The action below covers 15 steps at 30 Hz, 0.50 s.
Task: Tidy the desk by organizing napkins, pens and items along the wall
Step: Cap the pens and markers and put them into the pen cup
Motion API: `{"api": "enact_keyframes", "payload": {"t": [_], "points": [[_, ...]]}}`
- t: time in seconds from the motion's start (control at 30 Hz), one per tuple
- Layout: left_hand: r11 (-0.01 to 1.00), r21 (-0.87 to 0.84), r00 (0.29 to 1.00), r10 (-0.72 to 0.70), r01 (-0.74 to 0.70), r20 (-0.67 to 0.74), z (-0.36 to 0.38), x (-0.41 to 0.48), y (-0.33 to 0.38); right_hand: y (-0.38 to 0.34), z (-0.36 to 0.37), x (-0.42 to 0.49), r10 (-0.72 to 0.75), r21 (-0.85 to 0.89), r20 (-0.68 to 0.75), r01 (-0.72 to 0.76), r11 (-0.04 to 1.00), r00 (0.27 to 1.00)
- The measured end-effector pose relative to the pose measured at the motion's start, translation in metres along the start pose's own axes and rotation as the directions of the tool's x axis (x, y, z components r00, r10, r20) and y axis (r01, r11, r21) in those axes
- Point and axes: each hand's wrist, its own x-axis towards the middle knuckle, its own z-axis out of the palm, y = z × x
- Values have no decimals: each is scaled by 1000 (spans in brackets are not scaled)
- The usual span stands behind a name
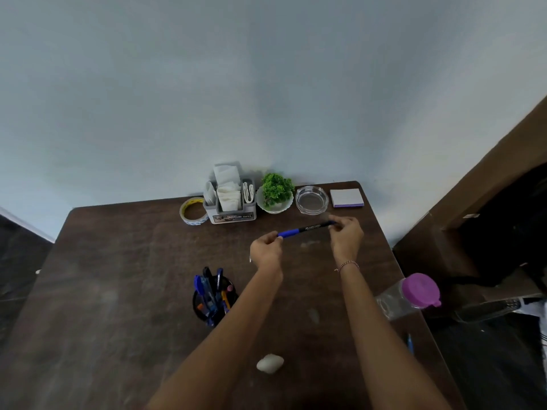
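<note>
pen (306, 229) blue-black | plant (277, 187) green | bottle lid (420, 290) purple | desk (118, 276) dark brown

Non-task stuff: clear bottle (398, 300) with purple lid at desk's right edge, brown cardboard box (485, 184) off right, pale blue wall (266, 84) behind.

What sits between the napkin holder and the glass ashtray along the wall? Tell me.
In the head view, a small green plant in a white bowl stands between the napkin holder and the glass ashtray.
</note>
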Motion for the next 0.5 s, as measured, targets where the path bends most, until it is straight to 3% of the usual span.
{"api": "enact_keyframes", "payload": {"t": [0.5], "points": [[975,-142,985,171,-171,-10,-73,-52,20,-18,-22,-86,-216,1,61,217,976,974]]}}
